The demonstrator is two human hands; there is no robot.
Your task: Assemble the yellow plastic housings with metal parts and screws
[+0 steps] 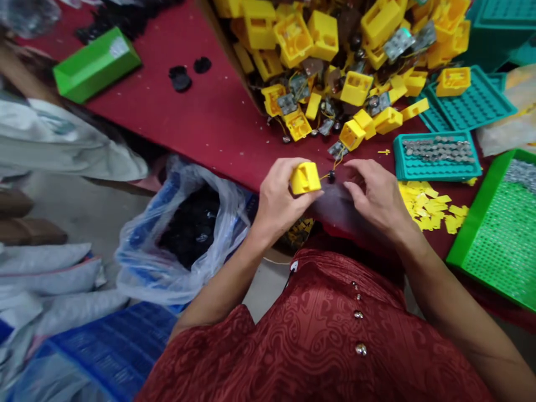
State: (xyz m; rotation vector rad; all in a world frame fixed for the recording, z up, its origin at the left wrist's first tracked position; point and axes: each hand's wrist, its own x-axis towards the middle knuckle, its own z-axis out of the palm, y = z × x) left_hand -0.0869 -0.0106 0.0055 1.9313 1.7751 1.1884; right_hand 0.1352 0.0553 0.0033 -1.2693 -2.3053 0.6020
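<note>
My left hand (276, 195) is closed around a small yellow plastic housing (305, 178), with its thumb along the lower side. Thin yellow wires (336, 163) run from beside that housing to a small dark round part (331, 176) between my two hands. My right hand (374, 192) is just right of the dark part, its thumb and fingers apart with nothing visible between them. Beyond the wires lies a small grey part (337, 149), close to another yellow housing (352, 135) at the near edge of a large pile.
Many yellow housings (322, 36) fill the back. At right are a teal tray (438, 174) of metal discs, loose yellow pieces (431, 206) and a green tray (498, 234). A plastic-lined bin (138, 245) of black parts stands left, below the red table (180, 123).
</note>
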